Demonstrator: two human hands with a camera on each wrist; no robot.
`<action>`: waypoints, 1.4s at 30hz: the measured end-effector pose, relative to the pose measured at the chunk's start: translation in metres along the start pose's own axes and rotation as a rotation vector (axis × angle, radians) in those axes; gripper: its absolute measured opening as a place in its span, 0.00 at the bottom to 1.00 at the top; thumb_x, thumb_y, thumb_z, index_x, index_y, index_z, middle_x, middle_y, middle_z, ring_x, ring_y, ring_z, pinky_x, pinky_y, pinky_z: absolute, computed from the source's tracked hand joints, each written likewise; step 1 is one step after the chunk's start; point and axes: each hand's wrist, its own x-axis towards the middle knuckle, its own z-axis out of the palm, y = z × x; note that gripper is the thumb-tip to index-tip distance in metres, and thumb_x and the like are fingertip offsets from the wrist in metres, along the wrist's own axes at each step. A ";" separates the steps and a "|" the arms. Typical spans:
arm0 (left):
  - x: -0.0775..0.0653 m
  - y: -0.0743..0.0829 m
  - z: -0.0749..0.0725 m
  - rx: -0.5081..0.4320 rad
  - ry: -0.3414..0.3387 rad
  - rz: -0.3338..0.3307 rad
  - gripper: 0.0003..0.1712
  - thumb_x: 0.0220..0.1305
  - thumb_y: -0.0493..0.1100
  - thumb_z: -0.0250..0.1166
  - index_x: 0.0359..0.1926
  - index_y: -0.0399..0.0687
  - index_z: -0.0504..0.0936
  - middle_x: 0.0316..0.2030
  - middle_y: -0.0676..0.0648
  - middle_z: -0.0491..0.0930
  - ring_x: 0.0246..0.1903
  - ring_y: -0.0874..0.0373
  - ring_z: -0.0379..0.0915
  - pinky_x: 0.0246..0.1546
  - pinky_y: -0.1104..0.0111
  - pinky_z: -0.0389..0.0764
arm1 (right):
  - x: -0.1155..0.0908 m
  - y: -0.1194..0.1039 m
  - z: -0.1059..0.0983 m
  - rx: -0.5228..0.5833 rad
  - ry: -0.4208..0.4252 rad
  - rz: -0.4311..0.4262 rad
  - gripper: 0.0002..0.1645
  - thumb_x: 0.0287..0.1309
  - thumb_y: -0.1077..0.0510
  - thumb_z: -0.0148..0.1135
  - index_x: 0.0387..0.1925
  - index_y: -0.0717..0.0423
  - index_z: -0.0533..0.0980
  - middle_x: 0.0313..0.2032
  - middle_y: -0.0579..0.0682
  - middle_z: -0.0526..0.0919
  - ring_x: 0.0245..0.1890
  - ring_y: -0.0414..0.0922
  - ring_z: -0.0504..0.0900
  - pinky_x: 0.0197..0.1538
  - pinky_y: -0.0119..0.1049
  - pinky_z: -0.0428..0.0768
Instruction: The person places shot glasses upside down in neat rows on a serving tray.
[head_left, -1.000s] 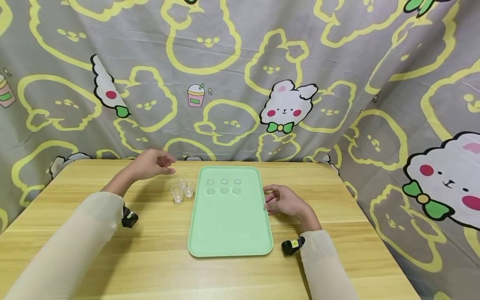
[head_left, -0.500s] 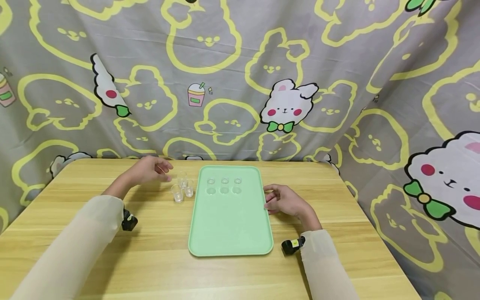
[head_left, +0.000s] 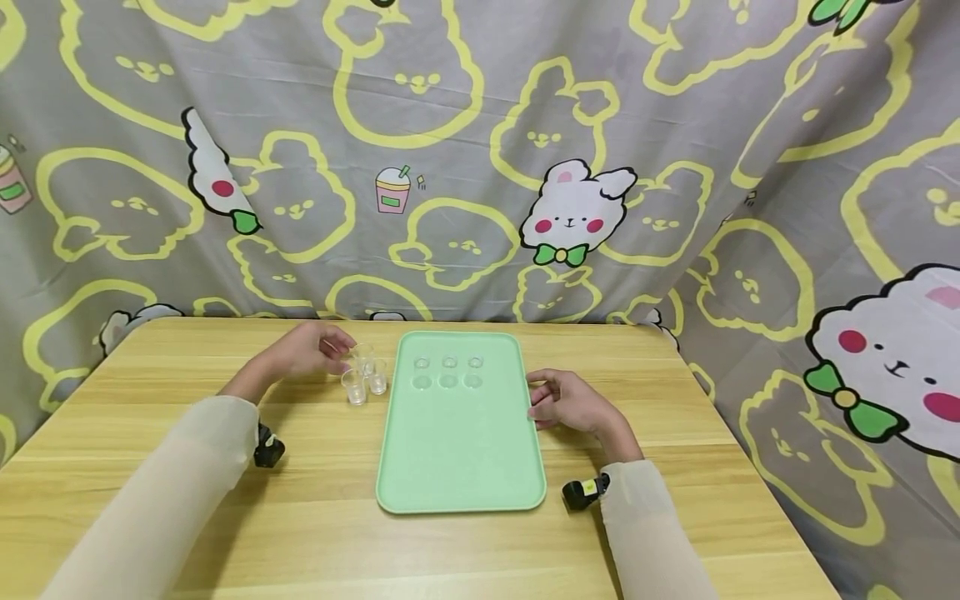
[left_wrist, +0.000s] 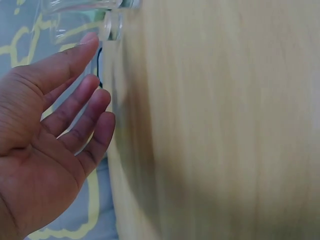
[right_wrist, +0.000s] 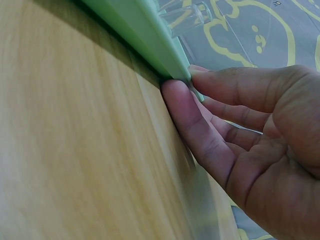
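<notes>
Near the back left of the table, my left hand point(head_left: 303, 350) has loosely bent fingers and holds nothing. Its thumb tip point(left_wrist: 90, 39) overlaps a clear shot glass point(left_wrist: 75, 26) in the left wrist view. Three such glasses stand upright in a cluster, the front one point(head_left: 355, 388) nearest me. A light green tray point(head_left: 461, 458) lies to their right. On its far half, three clear glasses sit upside down in a row, including the middle glass point(head_left: 448, 373). My right hand point(head_left: 572, 402) pinches the tray's right rim point(right_wrist: 182, 65) between thumb and fingers.
The wood-grain table point(head_left: 315, 517) ends at the back against a grey patterned curtain point(head_left: 465, 100). A small black camera is strapped to each wrist, such as the left wrist camera point(head_left: 268, 447).
My left hand drew back slightly toward me, then moved right, up to the upright glasses. The right hand has stayed at the tray's rim, and the tray and glasses have not moved.
</notes>
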 end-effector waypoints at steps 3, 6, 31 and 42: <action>0.002 -0.002 0.004 -0.024 -0.004 0.004 0.22 0.58 0.36 0.77 0.52 0.34 0.83 0.45 0.40 0.85 0.46 0.46 0.83 0.50 0.58 0.83 | 0.000 0.000 0.000 0.000 -0.004 -0.006 0.37 0.64 0.72 0.63 0.72 0.69 0.62 0.43 0.61 0.75 0.39 0.49 0.83 0.44 0.46 0.88; 0.003 -0.003 0.007 -0.037 -0.008 0.011 0.23 0.57 0.35 0.77 0.53 0.33 0.83 0.46 0.40 0.85 0.46 0.46 0.83 0.50 0.59 0.84 | 0.000 0.001 0.000 0.003 -0.004 -0.008 0.37 0.64 0.73 0.63 0.72 0.69 0.62 0.43 0.61 0.75 0.39 0.49 0.84 0.44 0.46 0.88; 0.006 -0.002 0.015 -0.038 -0.051 0.077 0.24 0.63 0.39 0.74 0.58 0.35 0.83 0.52 0.38 0.85 0.45 0.51 0.81 0.49 0.60 0.81 | -0.001 0.002 0.000 0.002 0.012 0.002 0.37 0.63 0.72 0.64 0.72 0.68 0.63 0.43 0.61 0.75 0.38 0.50 0.83 0.43 0.46 0.88; -0.003 0.005 0.000 -0.085 0.028 -0.060 0.25 0.67 0.53 0.71 0.57 0.43 0.83 0.50 0.45 0.86 0.53 0.47 0.79 0.58 0.50 0.76 | -0.001 0.001 0.000 0.003 0.013 0.000 0.37 0.63 0.72 0.64 0.72 0.68 0.64 0.42 0.61 0.76 0.37 0.50 0.83 0.43 0.46 0.88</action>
